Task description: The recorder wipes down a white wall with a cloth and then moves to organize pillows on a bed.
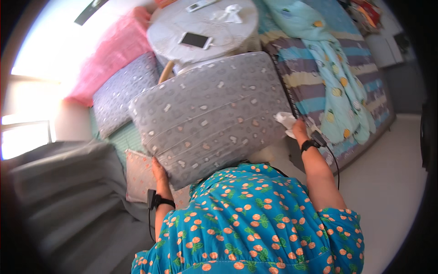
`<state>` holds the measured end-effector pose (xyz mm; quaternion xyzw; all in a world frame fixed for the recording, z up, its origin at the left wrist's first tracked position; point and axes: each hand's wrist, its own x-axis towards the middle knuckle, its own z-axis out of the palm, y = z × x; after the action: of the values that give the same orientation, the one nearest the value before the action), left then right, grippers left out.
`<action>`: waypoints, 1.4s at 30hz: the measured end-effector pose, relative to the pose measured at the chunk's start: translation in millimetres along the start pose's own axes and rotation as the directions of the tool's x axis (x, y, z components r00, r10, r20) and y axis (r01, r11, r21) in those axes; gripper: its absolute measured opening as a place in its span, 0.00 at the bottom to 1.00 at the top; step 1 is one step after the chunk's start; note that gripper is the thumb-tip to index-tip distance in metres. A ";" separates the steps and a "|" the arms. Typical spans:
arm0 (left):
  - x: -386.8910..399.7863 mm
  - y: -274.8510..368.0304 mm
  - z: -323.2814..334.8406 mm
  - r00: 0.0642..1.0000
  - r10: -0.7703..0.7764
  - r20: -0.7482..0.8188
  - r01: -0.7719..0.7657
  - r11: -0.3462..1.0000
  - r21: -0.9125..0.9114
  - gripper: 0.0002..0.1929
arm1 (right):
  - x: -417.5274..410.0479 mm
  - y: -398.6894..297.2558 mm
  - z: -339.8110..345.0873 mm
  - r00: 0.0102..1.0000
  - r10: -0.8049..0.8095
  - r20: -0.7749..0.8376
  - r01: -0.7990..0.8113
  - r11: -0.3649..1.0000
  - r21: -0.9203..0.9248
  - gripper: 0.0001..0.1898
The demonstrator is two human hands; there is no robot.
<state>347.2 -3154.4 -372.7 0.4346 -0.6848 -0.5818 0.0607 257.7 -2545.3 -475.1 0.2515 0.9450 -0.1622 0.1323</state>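
Observation:
A large grey cushion [208, 120] with a small spotted print lies tilted in front of my body. My left hand [159, 170] grips its lower left edge. By the cushion's right edge, my right hand [299, 129] holds a crumpled white tissue or thin cloth [286, 122]. Part of the white piece lies against the cushion. The fingers of both hands are partly hidden from this angle.
Beyond the cushion stands a round table [164, 39] with a smartphone [196, 40], a white handset [201, 4] and crumpled tissue [233, 13]. A striped bed [301, 80] is on the right, a similar pillow [125, 90] and a grey-covered sofa [78, 191] on the left.

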 end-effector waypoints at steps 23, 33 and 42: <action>-104.3 -54.9 14.5 0.973 -0.129 0.189 0.229 0.534 -0.814 0.38 | 20.6 45.2 -29.5 0.828 0.017 0.560 -0.531 0.342 0.775 0.10; -108.8 -25.5 34.6 0.867 -0.154 0.473 0.498 0.279 -0.821 0.31 | 7.1 46.6 -85.1 0.839 -0.118 0.531 -0.482 0.292 0.826 0.20; -81.0 94.5 -4.9 0.996 0.063 0.059 0.018 0.512 -0.859 0.29 | -49.4 -50.2 -235.3 0.808 -0.559 0.186 -0.220 0.006 0.975 0.29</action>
<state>350.4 -3109.3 -256.7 0.3147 -0.3158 -0.8605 0.2467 233.4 -2520.1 -231.9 0.0870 0.4985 -0.8482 0.1565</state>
